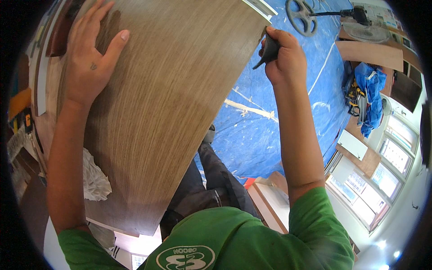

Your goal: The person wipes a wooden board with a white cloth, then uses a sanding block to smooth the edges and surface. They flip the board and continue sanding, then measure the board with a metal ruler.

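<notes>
A wide wood-grain panel [166, 90] stretches out in front of me, brown with fine lengthwise streaks. On its far left part rests my left hand [92, 58], fingers stretched out and thumb apart, holding nothing. At the panel's far right corner, my right hand [285, 56] is closed round a folded piece of dark grey sandpaper [270, 48]. Its thumb and fingertips are right by the panel's edge, and a flap of the sheet sticks out below them. The palm side of the grip is hidden.
A crumpled white cloth [94, 177] lies by the panel's left side. Blue sheeting [247, 130] covers the floor to the right. Beyond are a grey wheel-shaped stand base [301, 17], a fan [366, 31], a blue bag [371, 96] with tools, and loose boards [369, 54].
</notes>
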A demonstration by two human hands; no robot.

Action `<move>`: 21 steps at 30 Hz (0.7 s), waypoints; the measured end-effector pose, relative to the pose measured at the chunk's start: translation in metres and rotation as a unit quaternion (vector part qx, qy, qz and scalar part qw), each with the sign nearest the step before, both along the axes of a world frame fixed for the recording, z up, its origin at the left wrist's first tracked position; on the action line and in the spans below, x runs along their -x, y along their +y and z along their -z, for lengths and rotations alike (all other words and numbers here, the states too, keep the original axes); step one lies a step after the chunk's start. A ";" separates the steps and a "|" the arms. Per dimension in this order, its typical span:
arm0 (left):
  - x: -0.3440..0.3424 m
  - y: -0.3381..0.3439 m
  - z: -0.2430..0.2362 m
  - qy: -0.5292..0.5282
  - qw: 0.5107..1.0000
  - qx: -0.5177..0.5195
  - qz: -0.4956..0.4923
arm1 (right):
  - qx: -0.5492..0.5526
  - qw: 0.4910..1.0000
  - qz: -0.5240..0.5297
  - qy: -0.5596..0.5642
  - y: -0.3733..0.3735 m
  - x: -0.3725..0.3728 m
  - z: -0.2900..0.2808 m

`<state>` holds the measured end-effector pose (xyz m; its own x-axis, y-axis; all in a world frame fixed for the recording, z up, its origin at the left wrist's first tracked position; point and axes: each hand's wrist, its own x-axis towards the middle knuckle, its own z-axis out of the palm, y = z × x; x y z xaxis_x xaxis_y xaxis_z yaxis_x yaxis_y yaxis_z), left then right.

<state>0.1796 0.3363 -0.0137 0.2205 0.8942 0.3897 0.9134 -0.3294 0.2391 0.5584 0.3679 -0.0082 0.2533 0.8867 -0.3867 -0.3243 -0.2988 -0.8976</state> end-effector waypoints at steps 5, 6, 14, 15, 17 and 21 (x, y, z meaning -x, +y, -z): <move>0.000 0.000 -0.003 -0.003 1.000 0.013 -0.004 | 0.014 1.000 0.019 -0.010 -0.008 0.005 -0.001; -0.001 -0.001 -0.004 -0.001 1.000 0.015 -0.008 | 0.018 1.000 0.021 -0.012 -0.010 0.007 -0.002; -0.003 0.001 -0.006 0.002 1.000 -0.006 0.008 | 0.006 0.999 0.033 -0.028 -0.008 0.012 -0.002; -0.003 0.000 -0.007 0.002 1.000 -0.005 0.007 | 0.015 0.999 0.035 -0.032 -0.011 0.014 -0.003; -0.003 -0.001 -0.007 0.000 1.000 -0.001 0.005 | 0.004 0.999 0.035 -0.034 -0.008 0.012 -0.001; -0.003 0.000 -0.005 0.002 1.000 0.003 0.001 | -0.024 0.998 0.047 -0.034 0.005 0.009 0.002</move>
<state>0.1828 0.3368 -0.0088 0.2238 0.8962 0.3830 0.9141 -0.3294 0.2366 0.5497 0.3727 -0.0101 0.3601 0.8753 -0.3227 -0.2860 -0.2256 -0.9313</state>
